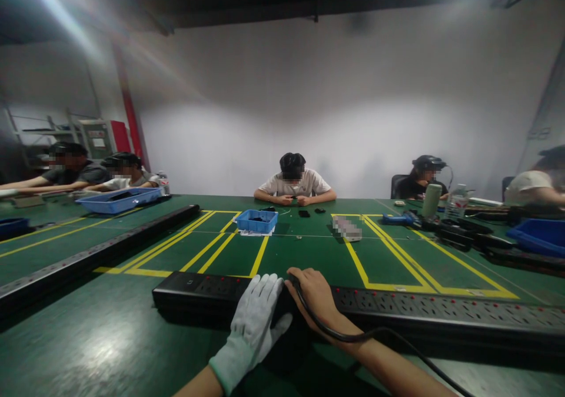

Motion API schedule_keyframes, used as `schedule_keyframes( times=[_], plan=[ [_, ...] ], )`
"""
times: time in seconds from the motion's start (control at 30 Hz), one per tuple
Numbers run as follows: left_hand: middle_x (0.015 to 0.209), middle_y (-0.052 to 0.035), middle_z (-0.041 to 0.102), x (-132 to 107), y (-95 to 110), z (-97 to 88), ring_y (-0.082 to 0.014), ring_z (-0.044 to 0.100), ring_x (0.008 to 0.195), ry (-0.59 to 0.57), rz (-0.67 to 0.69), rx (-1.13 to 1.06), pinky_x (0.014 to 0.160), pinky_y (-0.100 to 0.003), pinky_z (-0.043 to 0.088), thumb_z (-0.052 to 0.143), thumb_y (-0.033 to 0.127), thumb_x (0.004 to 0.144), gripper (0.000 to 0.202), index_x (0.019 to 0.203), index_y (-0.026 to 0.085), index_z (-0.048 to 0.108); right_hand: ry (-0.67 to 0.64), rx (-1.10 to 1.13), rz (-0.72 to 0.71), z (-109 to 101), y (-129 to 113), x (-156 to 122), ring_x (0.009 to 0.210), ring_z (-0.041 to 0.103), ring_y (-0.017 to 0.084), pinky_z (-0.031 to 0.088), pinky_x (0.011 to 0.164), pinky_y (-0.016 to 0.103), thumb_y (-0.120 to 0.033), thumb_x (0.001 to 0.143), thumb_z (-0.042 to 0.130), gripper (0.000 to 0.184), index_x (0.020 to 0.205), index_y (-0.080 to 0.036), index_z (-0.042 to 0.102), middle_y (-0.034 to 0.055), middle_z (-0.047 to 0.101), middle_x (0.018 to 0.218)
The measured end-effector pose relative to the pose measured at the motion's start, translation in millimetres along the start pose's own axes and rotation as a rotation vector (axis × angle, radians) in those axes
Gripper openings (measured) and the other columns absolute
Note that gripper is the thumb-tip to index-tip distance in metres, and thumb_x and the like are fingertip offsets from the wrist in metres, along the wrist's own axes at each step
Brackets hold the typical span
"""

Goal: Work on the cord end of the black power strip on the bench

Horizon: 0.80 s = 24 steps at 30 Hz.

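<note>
White-gloved left hand (pixel 258 310) lies flat and open on the power strip (pixel 194 286), fingers forward; blue tray (pixel 256 221) well beyond it on the table (pixel 110 338); right hand (pixel 315 297) just beside, resting on the strip, fingers curled down; cannot tell whether it grips anything; black cable (pixel 353 336) runs from its fingertips across the wrist, off to the right.
</note>
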State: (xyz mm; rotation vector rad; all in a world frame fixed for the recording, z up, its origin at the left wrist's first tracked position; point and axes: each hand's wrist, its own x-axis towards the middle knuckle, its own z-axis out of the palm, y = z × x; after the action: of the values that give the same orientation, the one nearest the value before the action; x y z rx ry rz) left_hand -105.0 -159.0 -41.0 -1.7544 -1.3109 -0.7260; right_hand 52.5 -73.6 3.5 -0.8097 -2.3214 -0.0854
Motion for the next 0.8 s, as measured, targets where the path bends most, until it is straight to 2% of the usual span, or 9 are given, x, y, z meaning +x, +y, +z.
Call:
schedule_keyframes(
  times=[0.13, 0.3, 0.57, 0.8],
  plan=[
    [0.13, -0.0128, 0.05, -8, -1, 10.0, -0.0291, 0.043, 0.123, -0.006, -0.012, 0.003, 0.1, -0.046, 0.041, 0.055, 0.037, 0.082, 0.061, 0.135, 0.014, 0.037, -0.043, -0.07, -0.043, -2, -7, 2, 0.081, 0.057, 0.019, 0.04, 0.073, 0.031, -0.026, 0.088, 0.05, 0.02, 0.107, -0.022, 0.056, 0.0045, 0.064, 0.091],
    [0.133, -0.0146, 0.047, -13, 0, 19.5, -0.0284, 0.043, 0.124, -0.05, -0.041, 0.033, 0.1, -0.046, 0.041, 0.05, 0.03, 0.081, 0.063, 0.139, 0.012, 0.031, 0.0, -0.209, -0.146, 2, -20, -9, 0.09, 0.052, 0.023, 0.039, 0.076, 0.035, -0.016, 0.084, 0.051, 0.034, 0.118, -0.017, 0.051, 0.0105, 0.06, 0.099],
    [0.132, -0.0152, 0.048, -6, 0, 9.3, -0.0292, 0.041, 0.125, -0.06, -0.005, 0.041, 0.1, -0.045, 0.041, 0.051, 0.033, 0.082, 0.062, 0.137, 0.011, 0.034, -0.002, -0.109, -0.173, -1, -9, -19, 0.091, 0.051, 0.021, 0.039, 0.081, 0.034, -0.018, 0.088, 0.046, 0.033, 0.121, -0.018, 0.049, 0.0097, 0.057, 0.104],
    [0.133, -0.0147, 0.047, -8, 0, 8.6, -0.0289, 0.04, 0.126, -0.075, -0.006, 0.025, 0.101, -0.045, 0.04, 0.051, 0.031, 0.082, 0.064, 0.139, 0.011, 0.031, -0.031, -0.109, -0.155, 0, -11, -23, 0.101, 0.051, 0.022, 0.04, 0.089, 0.035, -0.016, 0.084, 0.046, 0.044, 0.128, -0.016, 0.043, 0.0119, 0.054, 0.118]
  ],
)
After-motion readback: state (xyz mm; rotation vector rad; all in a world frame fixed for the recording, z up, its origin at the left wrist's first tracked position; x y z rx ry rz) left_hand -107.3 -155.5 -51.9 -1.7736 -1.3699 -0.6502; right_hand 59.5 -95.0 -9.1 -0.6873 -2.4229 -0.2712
